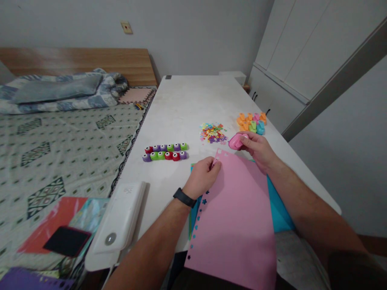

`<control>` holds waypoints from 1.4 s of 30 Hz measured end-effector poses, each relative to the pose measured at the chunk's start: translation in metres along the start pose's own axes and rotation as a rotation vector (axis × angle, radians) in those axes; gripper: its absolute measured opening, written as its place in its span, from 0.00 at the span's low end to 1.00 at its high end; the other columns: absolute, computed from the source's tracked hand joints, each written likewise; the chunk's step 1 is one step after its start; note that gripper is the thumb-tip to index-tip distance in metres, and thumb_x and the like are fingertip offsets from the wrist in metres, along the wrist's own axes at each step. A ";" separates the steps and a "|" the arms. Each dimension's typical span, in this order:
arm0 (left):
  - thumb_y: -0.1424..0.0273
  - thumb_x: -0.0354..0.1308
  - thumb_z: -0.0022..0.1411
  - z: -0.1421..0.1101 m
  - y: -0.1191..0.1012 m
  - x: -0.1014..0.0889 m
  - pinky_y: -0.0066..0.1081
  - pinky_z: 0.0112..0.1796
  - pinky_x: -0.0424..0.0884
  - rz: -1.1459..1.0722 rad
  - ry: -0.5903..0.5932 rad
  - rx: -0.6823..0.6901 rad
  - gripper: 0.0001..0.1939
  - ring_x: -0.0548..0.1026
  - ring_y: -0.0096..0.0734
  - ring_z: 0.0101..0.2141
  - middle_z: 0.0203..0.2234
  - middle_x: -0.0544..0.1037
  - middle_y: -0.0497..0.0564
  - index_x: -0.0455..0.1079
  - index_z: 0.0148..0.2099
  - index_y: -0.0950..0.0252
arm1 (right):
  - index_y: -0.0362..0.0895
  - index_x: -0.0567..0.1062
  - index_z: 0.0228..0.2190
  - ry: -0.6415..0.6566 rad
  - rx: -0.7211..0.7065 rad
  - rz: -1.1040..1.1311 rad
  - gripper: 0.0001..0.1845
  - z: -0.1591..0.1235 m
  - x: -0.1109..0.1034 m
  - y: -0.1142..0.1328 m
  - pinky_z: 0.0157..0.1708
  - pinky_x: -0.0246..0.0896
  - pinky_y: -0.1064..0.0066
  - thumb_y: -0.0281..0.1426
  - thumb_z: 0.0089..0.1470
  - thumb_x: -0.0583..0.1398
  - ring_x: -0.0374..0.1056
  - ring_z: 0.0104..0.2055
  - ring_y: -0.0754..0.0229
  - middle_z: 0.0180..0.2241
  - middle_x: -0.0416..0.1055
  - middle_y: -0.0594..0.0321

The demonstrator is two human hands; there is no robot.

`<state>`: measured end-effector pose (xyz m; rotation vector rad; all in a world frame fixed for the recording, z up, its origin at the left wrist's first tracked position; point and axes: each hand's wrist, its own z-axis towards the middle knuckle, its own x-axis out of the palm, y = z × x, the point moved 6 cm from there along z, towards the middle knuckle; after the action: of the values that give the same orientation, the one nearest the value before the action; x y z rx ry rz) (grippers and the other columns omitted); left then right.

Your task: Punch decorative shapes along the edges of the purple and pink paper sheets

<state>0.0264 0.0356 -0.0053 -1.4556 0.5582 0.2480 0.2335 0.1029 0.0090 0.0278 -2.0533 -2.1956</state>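
Observation:
My left hand [203,174] pinches the upper left edge of a pink sheet of paper [236,217]. Small punched holes run down the sheet's left edge, with a few more at its top corner. In my right hand [256,148] is a pink craft punch [237,141], held just above and beyond the sheet's top edge, apart from it. Blue sheets [279,205] lie under the pink one. Past the sheet is a pile of colourful paper cutouts [213,133].
Two rows of small punches [165,156] stand left of the pile. Orange, pink, green and blue punches [250,123] cluster at the right edge. A white laminator-like device [121,217] sits at the table's left edge. Beside the table is a bed [75,153] with coloured sheets and a dark phone-like object [67,241].

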 end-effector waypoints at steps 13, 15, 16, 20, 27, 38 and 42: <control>0.57 0.49 0.68 -0.004 0.006 -0.004 0.27 0.28 0.53 0.019 -0.030 0.006 0.18 0.62 0.26 0.27 0.22 0.64 0.43 0.63 0.30 0.64 | 0.46 0.80 0.41 -0.086 -0.017 -0.029 0.19 0.005 -0.017 -0.006 0.36 0.68 0.67 0.44 0.52 0.68 0.72 0.35 0.59 0.36 0.78 0.60; 0.57 0.49 0.68 -0.004 0.006 -0.005 0.27 0.28 0.53 0.026 -0.029 0.008 0.18 0.62 0.26 0.27 0.22 0.64 0.43 0.64 0.30 0.64 | 0.46 0.80 0.41 -0.159 -0.035 -0.041 0.19 0.009 -0.031 -0.006 0.35 0.67 0.68 0.44 0.51 0.69 0.72 0.35 0.60 0.36 0.78 0.60; 0.57 0.49 0.68 -0.005 0.005 -0.006 0.27 0.28 0.53 0.030 -0.028 0.008 0.18 0.62 0.26 0.26 0.22 0.64 0.43 0.64 0.30 0.64 | 0.46 0.80 0.41 -0.203 -0.045 -0.052 0.19 0.011 -0.039 -0.005 0.34 0.67 0.69 0.44 0.50 0.69 0.73 0.35 0.60 0.36 0.78 0.60; 0.58 0.49 0.68 -0.006 0.003 -0.006 0.28 0.28 0.53 0.050 -0.019 0.003 0.18 0.63 0.26 0.27 0.22 0.64 0.43 0.63 0.30 0.64 | 0.46 0.80 0.40 -0.356 -0.056 -0.096 0.21 0.017 -0.071 -0.004 0.32 0.67 0.70 0.44 0.47 0.70 0.73 0.34 0.61 0.36 0.78 0.61; 0.59 0.48 0.70 -0.013 -0.014 -0.003 0.28 0.27 0.51 0.082 0.077 0.127 0.19 0.59 0.24 0.25 0.21 0.59 0.42 0.59 0.28 0.64 | 0.45 0.76 0.34 -0.508 0.058 0.009 0.20 0.021 -0.100 -0.015 0.27 0.68 0.69 0.44 0.44 0.71 0.72 0.29 0.60 0.30 0.76 0.63; 0.63 0.48 0.71 -0.022 -0.032 0.004 0.29 0.28 0.52 0.120 0.239 0.317 0.20 0.60 0.24 0.25 0.21 0.62 0.44 0.62 0.26 0.65 | 0.44 0.75 0.34 -0.475 0.101 -0.083 0.19 0.026 -0.098 -0.028 0.24 0.67 0.70 0.44 0.46 0.69 0.71 0.28 0.60 0.29 0.76 0.60; 0.63 0.48 0.70 -0.020 -0.032 0.003 0.29 0.28 0.52 0.119 0.224 0.278 0.19 0.60 0.24 0.25 0.21 0.62 0.44 0.60 0.26 0.65 | 0.43 0.76 0.33 -0.607 0.085 -0.266 0.17 0.026 -0.122 -0.025 0.23 0.65 0.68 0.43 0.46 0.66 0.69 0.26 0.58 0.27 0.74 0.60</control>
<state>0.0398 0.0119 0.0204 -1.1883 0.8293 0.0959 0.3499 0.1434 -0.0234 -0.4333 -2.5777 -2.4968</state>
